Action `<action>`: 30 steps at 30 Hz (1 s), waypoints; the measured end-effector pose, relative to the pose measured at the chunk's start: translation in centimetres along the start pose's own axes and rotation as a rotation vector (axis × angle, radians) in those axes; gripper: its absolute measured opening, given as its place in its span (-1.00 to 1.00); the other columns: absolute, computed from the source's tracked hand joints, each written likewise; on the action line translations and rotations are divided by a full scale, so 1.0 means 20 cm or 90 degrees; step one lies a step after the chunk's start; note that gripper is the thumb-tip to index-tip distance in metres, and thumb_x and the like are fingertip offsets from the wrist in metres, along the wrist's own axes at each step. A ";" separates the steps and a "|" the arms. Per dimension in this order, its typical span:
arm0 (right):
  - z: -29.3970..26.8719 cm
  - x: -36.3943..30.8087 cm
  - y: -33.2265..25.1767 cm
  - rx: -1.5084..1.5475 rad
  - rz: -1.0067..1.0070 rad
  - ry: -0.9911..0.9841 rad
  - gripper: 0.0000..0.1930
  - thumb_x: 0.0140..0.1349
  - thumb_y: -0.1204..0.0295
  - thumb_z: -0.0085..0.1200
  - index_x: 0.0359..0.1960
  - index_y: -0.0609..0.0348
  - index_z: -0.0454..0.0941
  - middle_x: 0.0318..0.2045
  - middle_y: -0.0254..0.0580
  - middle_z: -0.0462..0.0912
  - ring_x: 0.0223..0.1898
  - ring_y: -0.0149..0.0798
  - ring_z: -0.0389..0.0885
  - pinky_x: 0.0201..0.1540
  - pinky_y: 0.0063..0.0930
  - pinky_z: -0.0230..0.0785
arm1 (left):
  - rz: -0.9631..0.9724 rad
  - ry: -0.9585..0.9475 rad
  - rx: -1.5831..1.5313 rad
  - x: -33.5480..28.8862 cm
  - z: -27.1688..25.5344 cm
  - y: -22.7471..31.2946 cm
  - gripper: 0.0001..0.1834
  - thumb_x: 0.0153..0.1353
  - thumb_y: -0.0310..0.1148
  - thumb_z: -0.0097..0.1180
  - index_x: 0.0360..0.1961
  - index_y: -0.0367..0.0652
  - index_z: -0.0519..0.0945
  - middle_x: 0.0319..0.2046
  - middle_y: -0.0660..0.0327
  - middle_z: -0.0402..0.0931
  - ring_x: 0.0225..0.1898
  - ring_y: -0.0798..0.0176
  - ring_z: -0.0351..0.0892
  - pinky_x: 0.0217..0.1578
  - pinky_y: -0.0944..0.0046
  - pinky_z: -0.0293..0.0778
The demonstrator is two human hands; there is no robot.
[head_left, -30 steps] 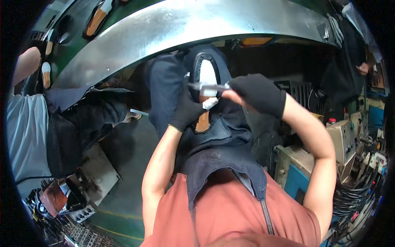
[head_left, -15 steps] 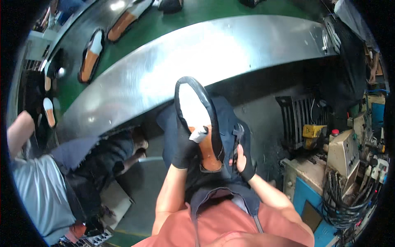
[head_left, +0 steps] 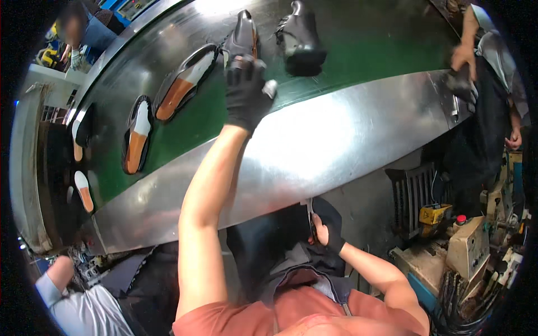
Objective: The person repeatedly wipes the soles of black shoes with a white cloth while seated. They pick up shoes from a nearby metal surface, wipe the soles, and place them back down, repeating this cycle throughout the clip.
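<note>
My left hand (head_left: 246, 95), in a black glove with a pale wrap on the thumb, reaches far out over the green conveyor belt (head_left: 274, 92). Its fingers close around the near end of a black shoe (head_left: 245, 35), whose toe points away from me; a strip of tan shows along the shoe's right side. Low over my lap, my right hand (head_left: 321, 231) grips a metal hand tool (head_left: 310, 210) that looks like pincers. Its head is up beside the steel table edge, and the fingers partly hide its handle.
A black shoe (head_left: 300, 42) stands right of my left hand. Several shoes lie sole-up to the left, one (head_left: 188, 81) nearest. The steel ledge (head_left: 302, 134) lies between me and the belt. A co-worker's hand (head_left: 464, 59) is far right; a machine box (head_left: 469, 243) stands right.
The sole-up shoe has gone from my lap. My left hand has swung up and forward onto a shoe at the belt. My right hand keeps the tool low. The view has tilted toward the belt.
</note>
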State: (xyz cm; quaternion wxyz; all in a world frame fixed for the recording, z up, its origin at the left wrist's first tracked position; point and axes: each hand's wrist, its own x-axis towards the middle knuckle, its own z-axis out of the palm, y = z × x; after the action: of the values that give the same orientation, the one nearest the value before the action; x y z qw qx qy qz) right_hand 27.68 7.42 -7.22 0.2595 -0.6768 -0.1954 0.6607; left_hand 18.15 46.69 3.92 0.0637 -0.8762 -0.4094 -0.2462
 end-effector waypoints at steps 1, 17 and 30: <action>0.00 0.00 0.01 0.008 -0.004 -0.002 -0.34 0.39 -0.07 -0.41 -0.47 0.28 0.53 -0.71 -0.12 0.53 -0.71 -0.27 0.52 -0.58 -0.43 0.40 | -0.170 0.042 0.002 0.05 0.06 -0.02 -0.26 0.02 0.01 0.20 0.16 -0.17 0.31 0.27 -0.05 0.12 0.28 -0.20 0.12 0.26 -0.12 0.05; 0.02 -0.18 0.18 0.100 -0.062 0.030 -0.23 0.29 -0.26 -0.40 -0.55 0.26 0.53 -0.72 -0.11 0.55 -0.70 -0.27 0.53 -0.54 -0.46 0.44 | -0.378 -0.039 -0.708 -1.53 -1.03 -0.13 -0.33 0.13 -0.31 0.17 0.23 -0.33 0.23 0.03 0.02 0.42 -0.06 0.21 0.52 -0.01 0.23 0.44; 0.08 -0.92 -0.01 0.036 -0.189 -0.141 -0.40 0.40 -0.11 -0.46 -0.27 0.17 0.48 -0.55 -0.31 0.51 -0.48 -0.42 0.50 -0.31 -0.55 0.37 | -0.235 -0.033 -0.715 -1.67 -0.91 0.73 -0.71 0.09 -0.42 0.17 -0.15 -0.28 0.56 -0.10 0.08 0.52 0.04 0.10 0.43 0.09 0.18 0.30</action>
State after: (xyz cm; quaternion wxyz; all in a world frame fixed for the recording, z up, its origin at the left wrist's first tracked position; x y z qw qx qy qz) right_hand 25.19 -3.46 7.42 0.3500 -0.5563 -0.3021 0.6904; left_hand 3.95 8.39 4.97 -0.4639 -0.6957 -0.3637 -0.4106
